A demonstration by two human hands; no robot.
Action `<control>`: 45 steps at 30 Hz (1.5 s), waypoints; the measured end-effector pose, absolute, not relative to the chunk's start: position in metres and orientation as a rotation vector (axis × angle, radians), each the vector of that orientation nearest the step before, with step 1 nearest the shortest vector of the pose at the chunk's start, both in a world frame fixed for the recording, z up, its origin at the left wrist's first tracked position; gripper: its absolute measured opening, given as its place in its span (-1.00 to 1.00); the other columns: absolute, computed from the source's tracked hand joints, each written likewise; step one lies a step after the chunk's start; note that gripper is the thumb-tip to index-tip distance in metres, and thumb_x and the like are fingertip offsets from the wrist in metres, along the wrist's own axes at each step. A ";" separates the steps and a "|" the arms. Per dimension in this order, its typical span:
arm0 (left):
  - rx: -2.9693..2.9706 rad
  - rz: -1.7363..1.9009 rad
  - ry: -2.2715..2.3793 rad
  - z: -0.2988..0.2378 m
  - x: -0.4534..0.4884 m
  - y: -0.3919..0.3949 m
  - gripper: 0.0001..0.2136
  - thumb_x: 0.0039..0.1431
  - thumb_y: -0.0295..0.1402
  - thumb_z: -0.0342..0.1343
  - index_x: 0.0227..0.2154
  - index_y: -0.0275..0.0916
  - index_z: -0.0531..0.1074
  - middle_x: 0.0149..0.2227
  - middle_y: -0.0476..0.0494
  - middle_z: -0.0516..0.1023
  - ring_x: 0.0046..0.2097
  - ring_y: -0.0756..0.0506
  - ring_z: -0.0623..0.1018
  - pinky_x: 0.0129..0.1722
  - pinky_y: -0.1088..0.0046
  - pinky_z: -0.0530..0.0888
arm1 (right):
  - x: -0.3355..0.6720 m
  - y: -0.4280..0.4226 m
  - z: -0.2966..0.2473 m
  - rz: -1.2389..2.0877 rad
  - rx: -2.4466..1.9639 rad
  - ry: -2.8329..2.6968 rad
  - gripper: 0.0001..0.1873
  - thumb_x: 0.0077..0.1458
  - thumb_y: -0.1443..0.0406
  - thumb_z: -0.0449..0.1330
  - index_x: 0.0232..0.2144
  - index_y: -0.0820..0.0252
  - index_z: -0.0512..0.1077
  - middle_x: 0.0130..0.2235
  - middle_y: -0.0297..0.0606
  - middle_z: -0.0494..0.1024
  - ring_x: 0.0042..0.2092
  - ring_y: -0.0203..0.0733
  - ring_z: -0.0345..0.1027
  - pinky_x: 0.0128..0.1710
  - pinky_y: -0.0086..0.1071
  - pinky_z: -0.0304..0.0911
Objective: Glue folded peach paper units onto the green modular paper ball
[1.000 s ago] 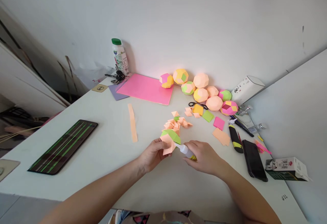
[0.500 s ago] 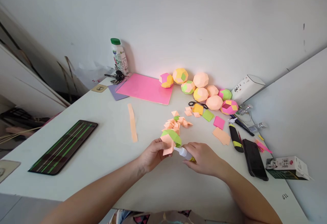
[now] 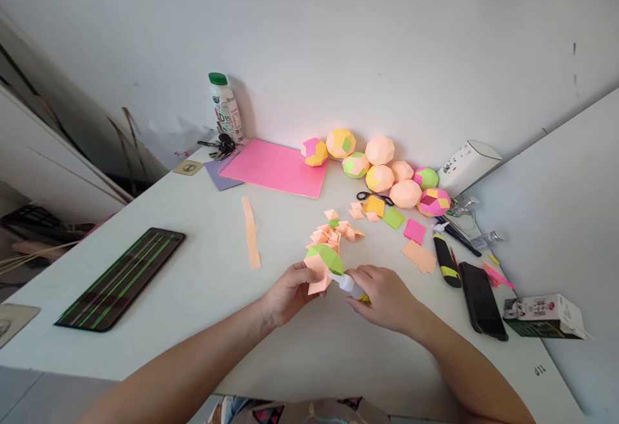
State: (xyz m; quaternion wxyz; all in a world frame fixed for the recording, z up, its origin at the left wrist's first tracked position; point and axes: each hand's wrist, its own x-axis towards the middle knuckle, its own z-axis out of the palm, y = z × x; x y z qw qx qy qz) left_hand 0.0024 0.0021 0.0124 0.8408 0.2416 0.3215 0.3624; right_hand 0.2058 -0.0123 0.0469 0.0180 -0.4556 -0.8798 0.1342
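Observation:
My left hand (image 3: 291, 292) pinches a partly built paper ball (image 3: 325, 258), with green facets on top and peach paper flaps on the near side. In my right hand (image 3: 384, 296) is a small white glue bottle (image 3: 349, 285), tilted so its nozzle points left at the peach flaps. The tip is touching the paper or very close to it; I cannot tell which. Just beyond the ball lies a pile of small folded peach paper pieces (image 3: 333, 234). My fingers hide part of the bottle and the underside of the ball.
Finished paper balls (image 3: 380, 179) cluster by the wall, with scissors (image 3: 374, 198) before them. A cutter (image 3: 445, 261), a phone (image 3: 482, 300) and a milk carton (image 3: 544, 316) lie at right. Leftward are a peach strip (image 3: 250, 232), pink sheet (image 3: 275, 169) and dark striped panel (image 3: 120, 279).
The glue bottle's nozzle has shifted very slightly up along the peach flap. My left hand and the paper ball stay almost where they were.

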 end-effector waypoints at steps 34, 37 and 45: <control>0.509 0.764 0.663 0.012 0.001 0.003 -0.90 -0.16 -0.48 0.14 -0.49 -0.31 0.48 -0.53 -0.07 0.41 -0.45 -0.02 0.34 -0.37 0.44 0.32 | 0.208 -0.020 0.057 0.401 -1.359 -2.716 -0.68 0.09 0.27 0.08 -0.09 0.25 0.34 -0.30 -0.15 0.50 -0.30 -0.13 0.36 -0.37 -0.35 0.17; 0.532 0.757 0.635 0.011 0.002 0.003 -0.92 -0.16 -0.48 0.13 -0.51 -0.32 0.47 -0.54 -0.08 0.41 -0.46 -0.01 0.33 -0.38 0.45 0.33 | 0.208 -0.019 0.054 0.351 -1.390 -2.700 -0.69 0.08 0.29 0.09 -0.11 0.27 0.34 -0.31 -0.15 0.50 -0.30 -0.12 0.36 -0.39 -0.34 0.17; 0.434 0.885 0.654 0.012 -0.008 0.011 -0.84 -0.10 -0.50 0.11 -0.38 -0.33 0.50 -0.40 -0.13 0.46 -0.42 -0.01 0.37 -0.38 0.46 0.37 | 0.212 -0.016 0.065 0.727 -1.142 -2.692 -0.72 0.03 0.22 0.22 -0.19 0.19 0.38 -0.36 -0.24 0.46 -0.28 -0.16 0.32 -0.32 -0.35 0.22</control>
